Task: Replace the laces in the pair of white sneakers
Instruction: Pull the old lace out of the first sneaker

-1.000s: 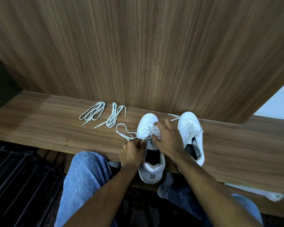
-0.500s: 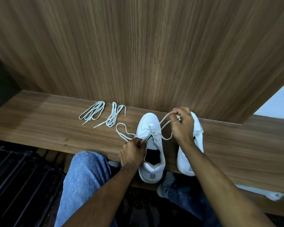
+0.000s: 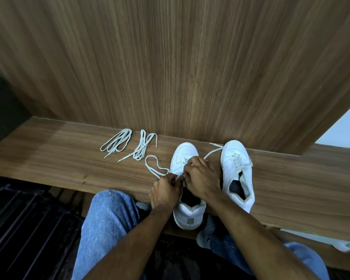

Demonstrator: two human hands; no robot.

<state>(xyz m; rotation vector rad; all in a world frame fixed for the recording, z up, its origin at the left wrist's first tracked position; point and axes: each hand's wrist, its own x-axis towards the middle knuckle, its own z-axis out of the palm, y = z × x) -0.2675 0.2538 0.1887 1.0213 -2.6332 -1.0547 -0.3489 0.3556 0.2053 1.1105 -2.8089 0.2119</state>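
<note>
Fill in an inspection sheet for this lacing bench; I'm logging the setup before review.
Surface: wooden bench, bare wood grain at its left end.
Job's things: left sneaker being worked on, heel over the near edge; right sneaker beside it, laced; two bundled laces to the left; loose lace trailing from the left sneaker.
Clutter: nothing seen.
Hands: left hand pinches lace; right hand fingers curled at the eyelets.
Cables: nothing seen.
Surroundings: wood panel behind; dark slatted floor.

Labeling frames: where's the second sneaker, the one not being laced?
Head view, right of centre: the second sneaker stands on the wooden ledge, just right of the right hand, toe to the wall panel.
</note>
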